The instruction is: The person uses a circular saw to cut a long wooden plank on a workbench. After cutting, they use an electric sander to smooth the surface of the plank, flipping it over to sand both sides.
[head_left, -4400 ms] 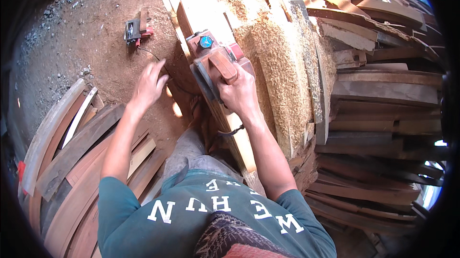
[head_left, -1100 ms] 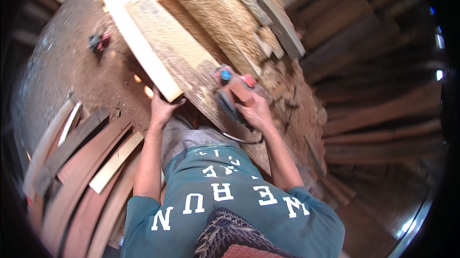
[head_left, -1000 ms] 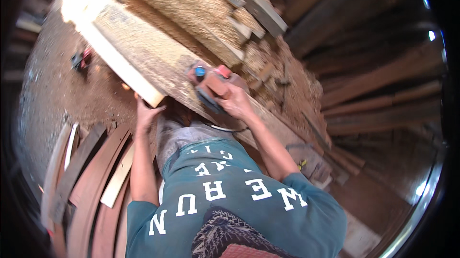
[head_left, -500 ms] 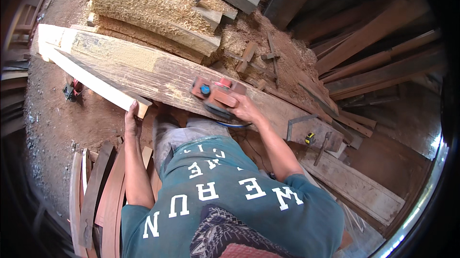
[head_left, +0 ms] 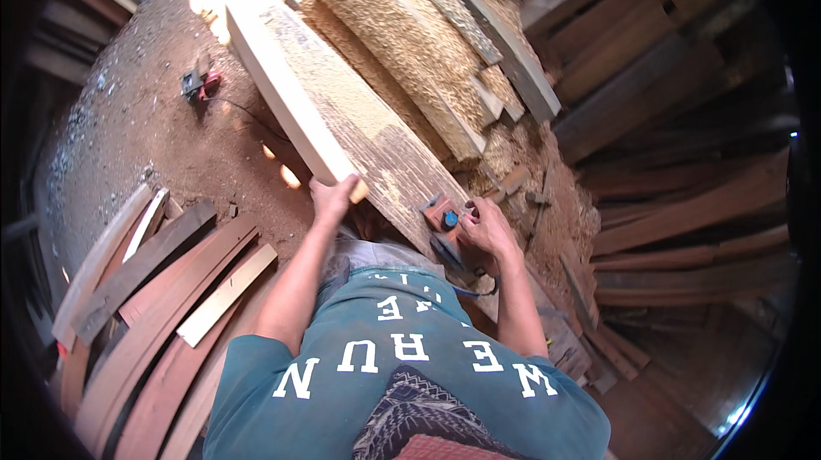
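Observation:
My left hand (head_left: 332, 199) is closed round the near end of a pale squared length of wood (head_left: 286, 105), thumb on top. The piece slants away to the far left along the edge of a broad, rough-faced plank (head_left: 342, 88). On the plank's nearer part sits a red electric planer (head_left: 438, 208) with a blue knob and a dark cable. My right hand (head_left: 489, 229) is on the planer with its fingers curled beside the knob; the hand hides much of the tool's body.
Shaving-covered timbers (head_left: 402, 58) lie beyond the plank. A small red and grey power tool (head_left: 198, 84) rests on the dirt floor at left. Curved boards (head_left: 171, 315) are stacked at lower left. Dark planks (head_left: 693, 212) fill the right side.
The view has turned, so the plank now runs more steeply away. My left hand still holds the pale wood. My right hand has shifted over the planer, its fingers now near the blue knob.

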The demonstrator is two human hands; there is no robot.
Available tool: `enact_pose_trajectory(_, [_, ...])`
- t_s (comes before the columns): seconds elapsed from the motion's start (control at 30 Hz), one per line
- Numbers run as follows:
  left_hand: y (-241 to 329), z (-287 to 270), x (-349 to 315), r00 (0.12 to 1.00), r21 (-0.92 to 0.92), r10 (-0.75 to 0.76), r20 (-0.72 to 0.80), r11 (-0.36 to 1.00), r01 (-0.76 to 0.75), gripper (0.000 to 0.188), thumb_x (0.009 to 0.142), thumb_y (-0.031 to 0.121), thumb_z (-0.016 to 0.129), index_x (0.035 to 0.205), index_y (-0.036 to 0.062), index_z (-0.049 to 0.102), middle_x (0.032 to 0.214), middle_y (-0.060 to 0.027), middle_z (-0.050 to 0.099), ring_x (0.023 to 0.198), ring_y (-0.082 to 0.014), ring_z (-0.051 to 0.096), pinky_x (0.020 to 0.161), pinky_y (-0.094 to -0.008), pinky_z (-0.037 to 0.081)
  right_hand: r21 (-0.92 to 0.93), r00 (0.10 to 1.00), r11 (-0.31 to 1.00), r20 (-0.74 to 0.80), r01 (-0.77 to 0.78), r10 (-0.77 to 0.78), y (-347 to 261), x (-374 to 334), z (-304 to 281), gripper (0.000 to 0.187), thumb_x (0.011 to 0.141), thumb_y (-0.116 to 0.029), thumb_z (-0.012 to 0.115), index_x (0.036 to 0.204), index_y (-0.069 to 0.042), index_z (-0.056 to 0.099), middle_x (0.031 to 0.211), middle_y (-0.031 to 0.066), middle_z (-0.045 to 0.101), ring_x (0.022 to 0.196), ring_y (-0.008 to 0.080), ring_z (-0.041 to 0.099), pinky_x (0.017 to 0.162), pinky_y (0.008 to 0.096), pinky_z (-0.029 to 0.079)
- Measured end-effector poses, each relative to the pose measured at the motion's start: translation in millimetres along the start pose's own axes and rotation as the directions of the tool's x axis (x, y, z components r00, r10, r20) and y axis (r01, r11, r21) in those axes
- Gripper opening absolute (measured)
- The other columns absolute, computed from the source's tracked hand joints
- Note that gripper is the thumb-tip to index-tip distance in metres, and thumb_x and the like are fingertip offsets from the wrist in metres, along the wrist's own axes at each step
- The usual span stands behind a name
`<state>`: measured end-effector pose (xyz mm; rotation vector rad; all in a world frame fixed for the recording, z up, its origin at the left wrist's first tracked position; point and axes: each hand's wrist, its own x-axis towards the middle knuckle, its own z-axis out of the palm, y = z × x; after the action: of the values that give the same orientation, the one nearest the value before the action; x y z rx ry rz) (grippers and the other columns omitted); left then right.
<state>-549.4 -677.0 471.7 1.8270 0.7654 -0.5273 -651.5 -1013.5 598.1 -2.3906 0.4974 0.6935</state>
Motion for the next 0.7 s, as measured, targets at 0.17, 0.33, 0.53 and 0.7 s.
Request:
enact_pose_trajectory(0.17, [-4.8, 8.2, -54.8, 0.998, 0.122, -0.017, -0.068, 0.992, 0.025, 0.133, 0.068, 0.056, 0.096, 0.161, -0.005, 0.022, 0.157, -0.0348, 0.035, 0.148, -0.0468, 0.037, 0.127, -0.0524, 0.03, -0.069, 0.96, 0.958, 0.057, 0.279, -0.276, -54.9, 55.7, 16.5, 0.039, 0.094, -0.024, 0.071, 0.122, 0.003, 0.069, 0.112, 0.0265, 0.07, 0.108, 0.0424, 0.069, 0.097, 0.0478, 0.055])
enact_pose_trajectory(0.33, [-45.6, -25.1, -6.0, 0.841, -0.255, -0.176, 0.512, 0.904, 0.345, 0.072, 0.089, 0.037, 0.089, 0.139, -0.0054, 0.059, 0.118, -0.014, 0.075, 0.105, -0.0221, 0.072, 0.094, -0.0361, 0.058, -0.062, 0.886, 0.896, 0.195, 0.44, -0.421, -114.1, 72.6, 54.3, 0.052, 0.095, -0.029, 0.077, 0.135, 0.0, 0.063, 0.123, 0.0271, 0.067, 0.119, 0.0433, 0.065, 0.105, 0.0485, 0.053])
enact_pose_trajectory(0.53, [-17.9, -20.5, -50.2, 0.998, 0.172, 0.014, 0.068, 0.985, -0.026, 0.061, 0.084, 0.032, 0.088, 0.122, -0.0041, 0.057, 0.106, -0.0199, 0.075, 0.098, -0.027, 0.074, 0.088, -0.0406, 0.059, 0.092, 0.782, 0.777, -0.037, 0.623, -0.622, -137.9, 72.0, 118.4, 0.074, 0.091, -0.029, 0.081, 0.148, 0.006, 0.049, 0.134, 0.0358, 0.056, 0.126, 0.0529, 0.057, 0.109, 0.0543, 0.049])
enact_pose_trajectory(0.7, [-33.8, 19.3, -68.8, 0.962, 0.059, 0.207, 0.18, 0.974, -0.221, 0.047, 0.083, 0.011, 0.077, 0.122, -0.0058, 0.057, 0.106, -0.0249, 0.072, 0.102, -0.0404, 0.071, 0.094, -0.047, 0.056, 0.239, 0.923, 0.891, -0.112, 0.386, -0.369, -159.0, 80.9, 132.8, 0.093, 0.085, -0.027, 0.084, 0.154, 0.01, 0.035, 0.14, 0.0398, 0.054, 0.128, 0.0566, 0.056, 0.111, 0.0545, 0.048])
